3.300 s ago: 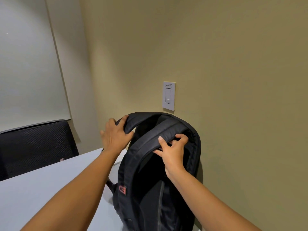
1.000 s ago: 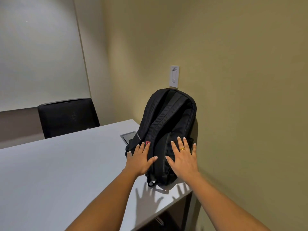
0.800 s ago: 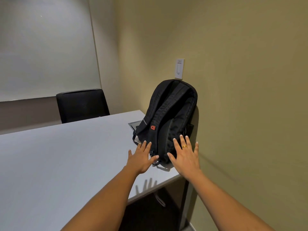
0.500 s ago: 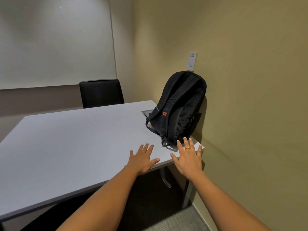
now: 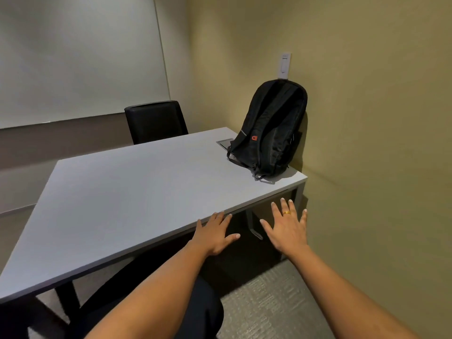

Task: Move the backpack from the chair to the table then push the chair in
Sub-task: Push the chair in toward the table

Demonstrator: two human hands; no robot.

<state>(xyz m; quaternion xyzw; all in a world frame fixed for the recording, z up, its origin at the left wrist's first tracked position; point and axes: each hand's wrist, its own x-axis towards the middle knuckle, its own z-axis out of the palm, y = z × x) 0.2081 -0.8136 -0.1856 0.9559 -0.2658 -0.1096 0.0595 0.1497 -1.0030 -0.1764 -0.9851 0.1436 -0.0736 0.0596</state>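
Olive wall (image 5: 367, 118) with switch plate (image 5: 284, 69), whiteboard (image 5: 73, 57), grey carpet (image 5: 269, 302), far black seat (image 5: 156, 122)

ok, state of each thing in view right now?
backpack: upright on the table's far corner, leaning on the wall
table: bare apart from the backpack
near chair: partly visible below the arms, not under the table
far chair: at the table's far side
left hand: open, empty
right hand: open, empty

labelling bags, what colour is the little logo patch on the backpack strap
Red-orange, on the black backpack strap; the head view shows it clearly.
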